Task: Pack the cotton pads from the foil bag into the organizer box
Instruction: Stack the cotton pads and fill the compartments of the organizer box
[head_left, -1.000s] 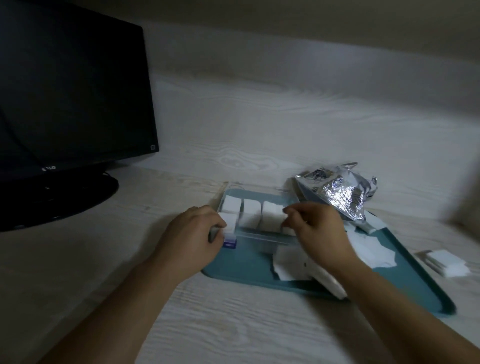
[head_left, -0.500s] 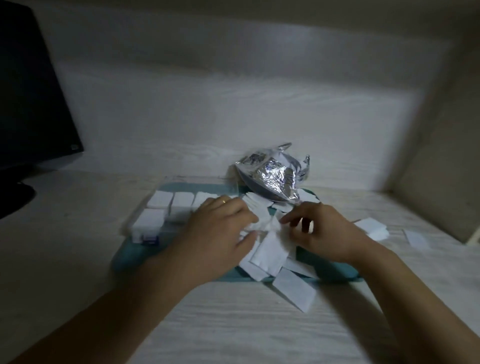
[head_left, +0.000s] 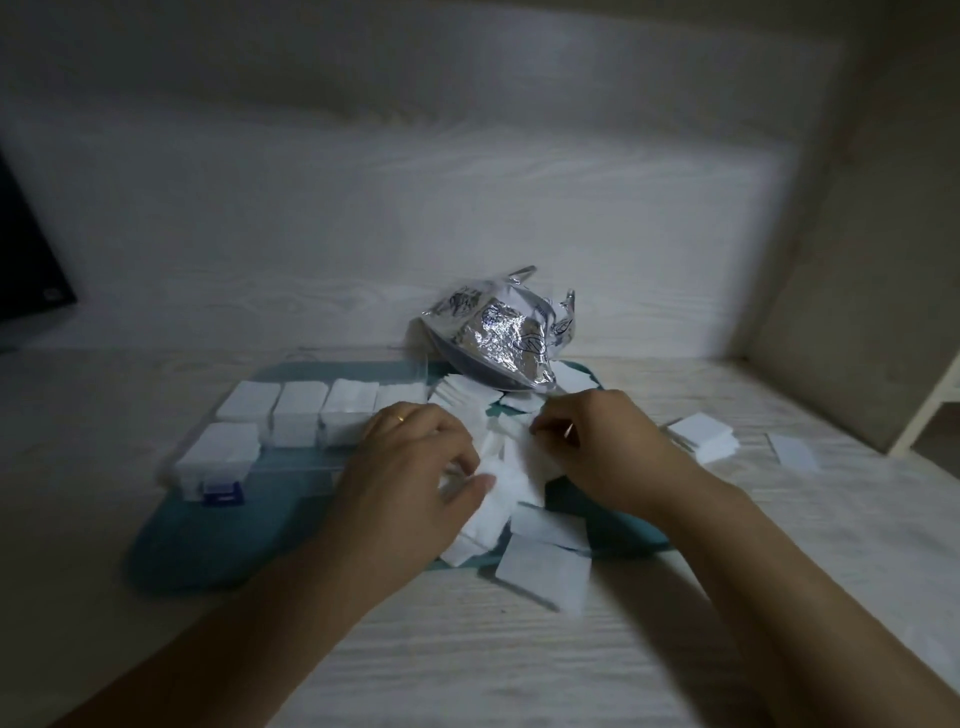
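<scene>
A crumpled silver foil bag (head_left: 501, 338) lies at the back of a teal tray (head_left: 218, 551). The clear organizer box (head_left: 291, 421) sits on the tray's left part, several of its compartments filled with white cotton pads. A loose heap of cotton pads (head_left: 514, 483) is spread in the tray's middle and over its front edge. My left hand (head_left: 410, 478) lies on the heap with fingers curled round some pads, thumb on top. My right hand (head_left: 597, 447) pinches pads at the heap's right side.
A small stack of pads (head_left: 704, 434) and a single pad (head_left: 792, 452) lie on the pale wooden desk right of the tray. One pad (head_left: 543, 569) lies on the desk in front. A dark monitor corner (head_left: 26, 280) shows at far left. A wall closes the right.
Both hands left the organizer box and moved right onto the loose heap, taking hold of pads. The view swung right, so the monitor has almost left the frame.
</scene>
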